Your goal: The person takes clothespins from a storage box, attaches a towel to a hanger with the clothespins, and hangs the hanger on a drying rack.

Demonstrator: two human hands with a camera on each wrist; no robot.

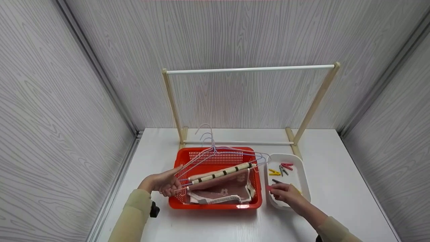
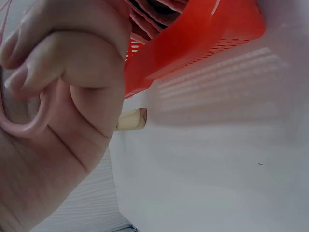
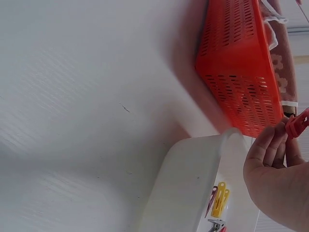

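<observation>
"Where's the red clothespin [image 3: 297, 124]?"

"On my feed the right hand [image 1: 286, 195] has it pinched at the fingertips, at the near left part of the white tray [image 1: 305, 179], close to the basket."

"And the left hand [image 1: 167, 183]?"

"I see its fingers curled, grasping one end of the slim hangers [image 1: 198, 158]; my left wrist view shows a pink loop passing through them. The hooks point toward the back."

"What's on the hangers?"

"A brownish-pink floral towel [image 1: 231, 188] with white trim, and above it a cream strip of cloth [image 1: 223, 173] with dark bands."

"Inside the red plastic basket [image 1: 215, 207]?"

"The floral towel hangs down into it, between perforated walls, with the hangers spanning the top."

"The tray?"

"Just right of the basket. I make out yellow clothespins [image 1: 274, 173], red ones [image 1: 287, 166] and dark green ones [image 1: 283, 170] lying loose; the right hand hides some of it."

"Behind?"

"A wooden rack [image 1: 317, 102] with a white top rail, standing on the white table [image 1: 161, 148]."
</observation>
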